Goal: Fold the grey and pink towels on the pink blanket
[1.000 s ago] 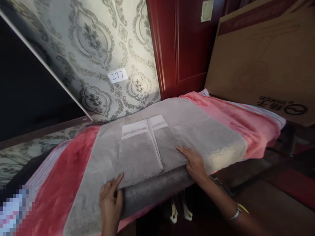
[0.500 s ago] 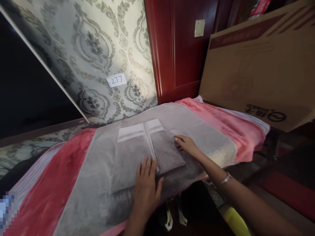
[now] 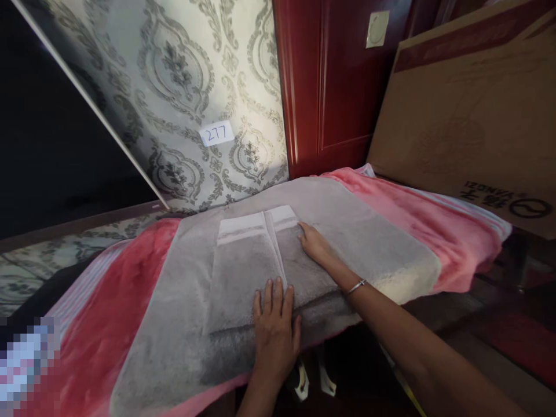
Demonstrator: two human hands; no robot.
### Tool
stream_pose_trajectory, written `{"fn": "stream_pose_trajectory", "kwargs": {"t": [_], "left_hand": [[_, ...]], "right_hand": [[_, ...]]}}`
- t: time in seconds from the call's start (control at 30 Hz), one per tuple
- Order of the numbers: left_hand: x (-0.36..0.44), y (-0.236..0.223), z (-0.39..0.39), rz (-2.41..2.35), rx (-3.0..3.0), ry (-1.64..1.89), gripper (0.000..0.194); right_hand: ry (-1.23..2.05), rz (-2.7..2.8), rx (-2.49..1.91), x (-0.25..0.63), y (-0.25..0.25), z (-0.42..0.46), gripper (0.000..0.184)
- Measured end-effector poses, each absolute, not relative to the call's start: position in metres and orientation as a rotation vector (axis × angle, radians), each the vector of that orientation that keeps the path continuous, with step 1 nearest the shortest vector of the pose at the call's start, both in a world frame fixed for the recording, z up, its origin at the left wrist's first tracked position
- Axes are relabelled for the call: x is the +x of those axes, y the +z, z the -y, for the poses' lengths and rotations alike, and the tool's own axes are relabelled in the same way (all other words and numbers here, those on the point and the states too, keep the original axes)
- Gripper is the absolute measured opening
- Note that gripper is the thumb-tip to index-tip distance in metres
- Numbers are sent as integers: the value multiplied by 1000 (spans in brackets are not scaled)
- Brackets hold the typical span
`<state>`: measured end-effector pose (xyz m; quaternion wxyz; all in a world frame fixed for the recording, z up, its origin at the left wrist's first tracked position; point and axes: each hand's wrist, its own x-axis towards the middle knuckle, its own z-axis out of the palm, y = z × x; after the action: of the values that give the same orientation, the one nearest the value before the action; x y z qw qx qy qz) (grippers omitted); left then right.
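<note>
A grey towel [image 3: 243, 272] with a white band [image 3: 241, 227] lies folded, its two side flaps meeting along a seam near the middle. My left hand [image 3: 274, 321] rests flat on the front part of the towel by the seam's lower end, fingers spread. At the towel's right edge, just below the white band, my right hand [image 3: 316, 243] touches the cloth with its fingertips, the fingers slightly bent and holding nothing that I can see. Beneath the towel is a grey blanket [image 3: 169, 324] with red-pink borders.
A patterned wall with a paper label [image 3: 217, 133] rises behind. Left stands a dark screen [image 3: 65, 133]; right of the wall, a dark red door [image 3: 343, 87]. A large cardboard box [image 3: 473, 116] leans at the right, behind the blanket's pink border [image 3: 460, 237].
My left hand has moved from the towel's front left corner to its front middle and flattened. My right hand has slid from the front right corner up along the right edge.
</note>
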<state>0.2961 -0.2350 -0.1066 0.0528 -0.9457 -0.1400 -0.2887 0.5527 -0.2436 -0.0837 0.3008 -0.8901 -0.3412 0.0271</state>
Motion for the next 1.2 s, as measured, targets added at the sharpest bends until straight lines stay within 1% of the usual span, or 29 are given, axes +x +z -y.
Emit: {"fn": "stream_pose_trajectory", "kwargs": {"t": [0.2,0.27,0.37,0.43,0.5,0.57,0.9,1.07,1.13,1.2], "left_hand": [[296,-105,236,439,-2905,-865,49],[297,-104,237,447,-2914,-870,48],[297,-102,240,471,-2925,-860,48],[297,-101,241,472,-2939,-843,48],[297,-100,242,469,-2952,-832,48],[297,-100,242,473,-2959,-823,47],[297,-102,240,454,-2936,-861,45],[296,-100,241,458,-2968,-878,46],[293,-94,239,389,-3046,-882,48],[286,-87,232,277,-3165,-954,48]], "right_hand": [[64,1005,-2367,553,-73,254,51],[24,1066,-2369,542,-69,265,57],[-116,1318,-2292,519,-72,282,65],[-77,1460,-2274,507,-78,290,64],[63,1490,-2326,502,-85,294,62],[137,1482,-2368,502,-91,294,61],[102,1520,-2271,511,-98,294,54],[96,1493,-2325,507,-87,294,55],[76,1485,-2348,504,-80,293,53],[22,1507,-2280,501,-75,291,51]]}}
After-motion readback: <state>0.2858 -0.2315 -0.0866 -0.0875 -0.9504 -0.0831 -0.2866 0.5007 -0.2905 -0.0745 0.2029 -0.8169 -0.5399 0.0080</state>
